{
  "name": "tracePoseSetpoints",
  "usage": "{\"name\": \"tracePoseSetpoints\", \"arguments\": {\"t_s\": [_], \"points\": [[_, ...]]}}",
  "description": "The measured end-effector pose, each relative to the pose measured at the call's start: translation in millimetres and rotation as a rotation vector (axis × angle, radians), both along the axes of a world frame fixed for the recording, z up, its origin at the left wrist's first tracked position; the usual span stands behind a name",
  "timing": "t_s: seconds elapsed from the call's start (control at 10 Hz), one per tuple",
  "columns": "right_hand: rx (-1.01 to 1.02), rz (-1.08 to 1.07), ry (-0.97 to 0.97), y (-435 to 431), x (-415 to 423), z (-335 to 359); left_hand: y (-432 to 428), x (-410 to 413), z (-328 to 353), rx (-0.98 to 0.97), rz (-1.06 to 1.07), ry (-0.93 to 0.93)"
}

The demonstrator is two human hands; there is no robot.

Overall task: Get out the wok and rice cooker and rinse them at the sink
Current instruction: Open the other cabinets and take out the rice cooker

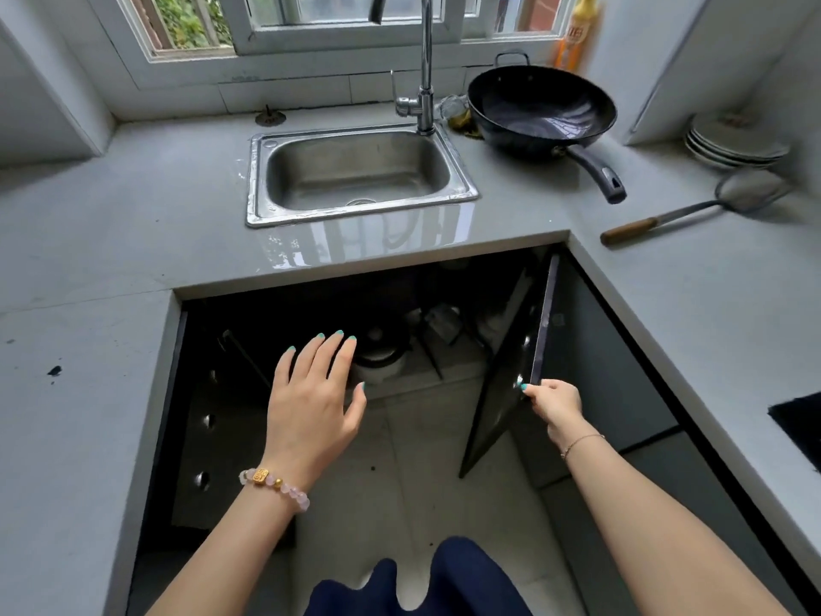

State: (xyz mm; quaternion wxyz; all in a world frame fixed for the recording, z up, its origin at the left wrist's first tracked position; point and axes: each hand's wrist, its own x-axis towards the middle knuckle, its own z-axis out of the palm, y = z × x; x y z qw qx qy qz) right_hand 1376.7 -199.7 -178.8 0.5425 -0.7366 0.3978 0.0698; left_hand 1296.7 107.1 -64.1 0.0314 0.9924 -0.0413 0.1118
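Left hand [311,395] hovered spread before the white, dark-lidded rice cooker [378,366] in the under-worktop cupboard; right hand [554,404] pinched the black cupboard door's [504,393] edge.

Black wok [540,109], steel-grey sink [362,214], pale grey countertop [111,242], dark cabinet door [511,371] (turquoise nails on the fingers [331,349])

A grey stone countertop [133,224] carries a steel sink [262,180] set into it. Just right of the sink sits a black wok [540,108], its handle pointing forward. Farther right of the sink are stacked plates [733,142], and nearer, a wooden-handled skimmer [693,206]. Behind the sink's left corner lies a drain stopper [270,117].
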Motion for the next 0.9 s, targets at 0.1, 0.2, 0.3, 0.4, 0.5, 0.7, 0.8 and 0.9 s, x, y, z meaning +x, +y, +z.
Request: {"name": "tracePoseSetpoints", "arguments": {"t_s": [0.1, 0.2, 0.3, 0.4, 0.5, 0.7, 0.8, 0.9], "points": [[-0.143, 0.061, 0.011, -26.0, -11.7, 3.9, -9.6, -3.4, -3.4, -0.034, 0.031, 0.019], [-0.298, 0.135, 0.034, -55.9, -18.4, 12.5, -28.8, -5.2, -5.2, -0.044, 0.056, 0.037], [-0.445, 0.178, 0.05, -84.9, -23.9, 14.2, -54.5, -6.3, -6.0, -0.053, 0.054, 0.047], [-0.519, 0.145, 0.03, -103.5, -30.1, 17.7, -79.0, -5.0, -6.1, -0.048, 0.041, 0.037], [-0.534, 0.097, -0.023, -118.4, -33.8, 17.6, -98.7, -6.6, -7.6, -0.056, 0.044, 0.035], [-0.336, 0.05, -0.132, -127.2, -47.2, 12.7, -121.1, -9.8, -9.3, -0.045, 0.062, 0.045], [-0.308, 0.091, -0.156, -130.6, -55.5, 14.9, -124.4, -11.1, -6.4, -0.045, 0.078, 0.035], [-0.35, 0.16, -0.156, -137.4, -59.3, 17.2, -125.7, -14.2, -3.0, -0.049, 0.096, 0.025]]}}
